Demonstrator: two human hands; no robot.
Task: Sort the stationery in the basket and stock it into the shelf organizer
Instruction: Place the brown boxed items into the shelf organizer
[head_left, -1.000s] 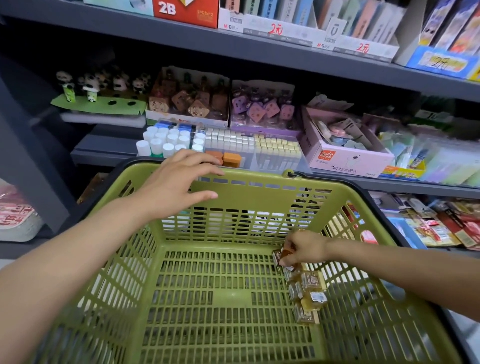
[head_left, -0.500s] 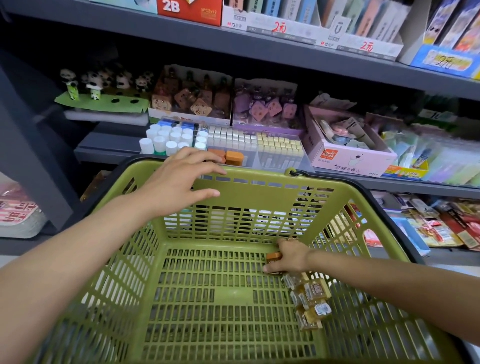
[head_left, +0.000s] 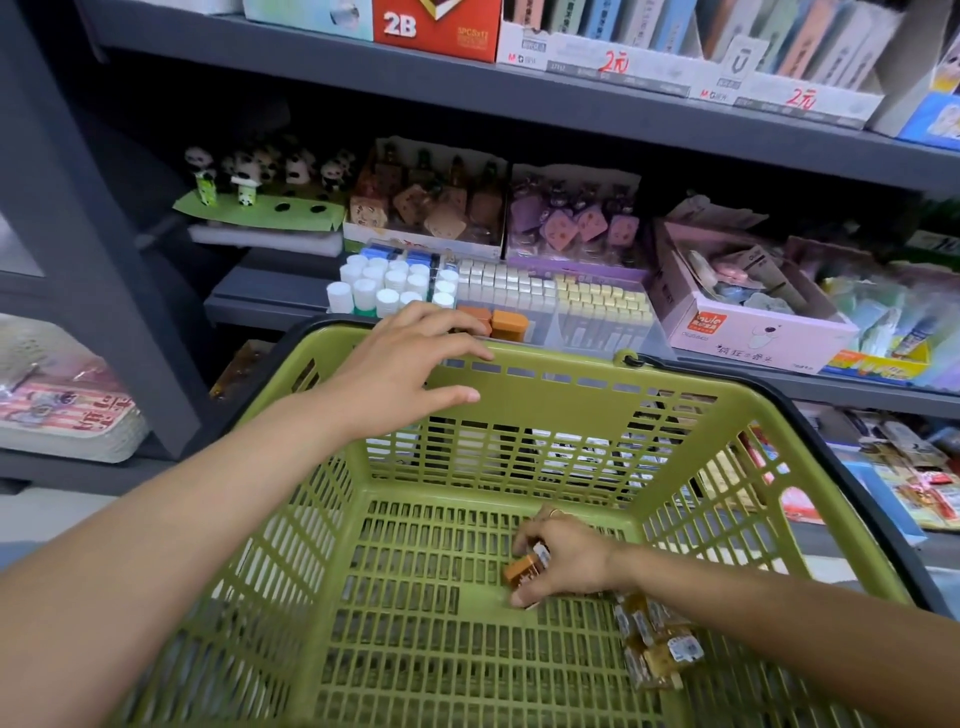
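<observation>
A green plastic basket (head_left: 550, 400) fills the lower frame. My left hand (head_left: 400, 374) rests over its far rim with fingers spread and straight. Down on the basket floor my right hand (head_left: 566, 561) pinches a small orange wrapped item (head_left: 524, 569). Several more orange wrapped items (head_left: 657, 644) lie in a loose row at the basket's right side. Behind the rim stands the clear shelf organizer (head_left: 587, 322), holding white caps, silver and yellow pieces, and two orange items (head_left: 509, 323) at its front.
A pink open box (head_left: 753, 332) sits right of the organizer. Boxes of brown and purple charms (head_left: 431, 208) stand behind it, panda figures (head_left: 249, 176) to the left. A grey shelf (head_left: 519, 93) runs overhead. Packaged goods (head_left: 914, 478) lie on the lower shelf at right.
My right hand has moved leftward across the basket floor, away from the row of items, carrying one orange item. My left hand has stayed on the rim.
</observation>
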